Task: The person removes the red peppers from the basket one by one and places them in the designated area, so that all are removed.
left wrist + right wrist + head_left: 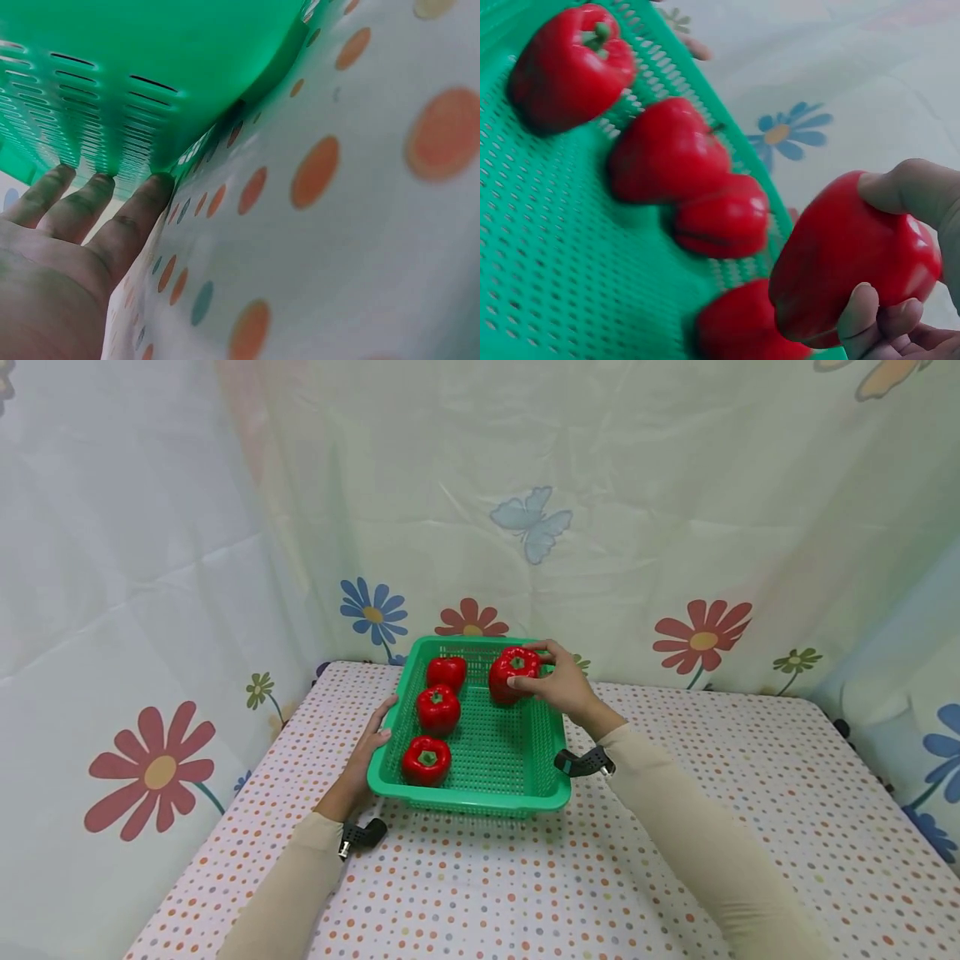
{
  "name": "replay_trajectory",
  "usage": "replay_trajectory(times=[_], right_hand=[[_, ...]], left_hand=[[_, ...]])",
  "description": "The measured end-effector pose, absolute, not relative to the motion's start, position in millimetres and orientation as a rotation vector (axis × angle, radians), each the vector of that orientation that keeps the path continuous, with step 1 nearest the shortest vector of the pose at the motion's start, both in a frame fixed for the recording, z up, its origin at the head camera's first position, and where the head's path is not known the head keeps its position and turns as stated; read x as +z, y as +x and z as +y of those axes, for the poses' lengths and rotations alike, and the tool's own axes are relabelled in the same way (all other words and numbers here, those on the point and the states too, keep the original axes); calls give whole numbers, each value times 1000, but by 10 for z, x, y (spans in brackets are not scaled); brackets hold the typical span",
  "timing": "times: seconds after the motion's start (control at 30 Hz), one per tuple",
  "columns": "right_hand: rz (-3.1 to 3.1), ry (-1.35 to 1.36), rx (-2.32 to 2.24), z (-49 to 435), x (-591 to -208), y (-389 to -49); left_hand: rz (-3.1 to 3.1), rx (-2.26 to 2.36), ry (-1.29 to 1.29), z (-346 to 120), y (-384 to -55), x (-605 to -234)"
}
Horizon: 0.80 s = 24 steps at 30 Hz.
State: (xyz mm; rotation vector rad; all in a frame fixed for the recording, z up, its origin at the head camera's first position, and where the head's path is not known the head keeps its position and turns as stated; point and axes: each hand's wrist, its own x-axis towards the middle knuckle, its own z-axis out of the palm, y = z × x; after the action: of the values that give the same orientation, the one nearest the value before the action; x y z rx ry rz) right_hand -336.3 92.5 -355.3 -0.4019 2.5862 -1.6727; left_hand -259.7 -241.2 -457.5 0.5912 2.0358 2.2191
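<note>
My right hand (567,687) grips a red bell pepper (847,262) over the back right corner of a green plastic basket (480,800), thumb on one side and fingers on the other. Along the basket's left side sit a front bell pepper (426,762), a middle one (438,710) and a back one (447,672). The right wrist view shows another red pepper (742,322) in the basket, partly hidden behind the held one. With fingers extended, my left hand (365,753) touches the basket's left outer wall; its fingertips meet the slotted side in the left wrist view.
The basket stands towards the back of a table with a dotted cloth (465,885). A flowered curtain (622,527) hangs close behind the table and along its left side.
</note>
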Motion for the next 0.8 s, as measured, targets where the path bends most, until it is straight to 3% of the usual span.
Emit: replay_trajectory(times=[0.37, 0.63, 0.8], right_hand=[[2694, -195, -1782, 1555, -3479, -3512], [2685, 138, -1726, 1853, -3823, -3625], [2635, 184, -1669, 1964, -4076, -3675]], left_hand=[[2034, 2237, 565, -2457, -2660, -4683], [2050, 2228, 546, -2468, -2666, -4702], [2036, 2226, 548, -2439, -2672, -4701]])
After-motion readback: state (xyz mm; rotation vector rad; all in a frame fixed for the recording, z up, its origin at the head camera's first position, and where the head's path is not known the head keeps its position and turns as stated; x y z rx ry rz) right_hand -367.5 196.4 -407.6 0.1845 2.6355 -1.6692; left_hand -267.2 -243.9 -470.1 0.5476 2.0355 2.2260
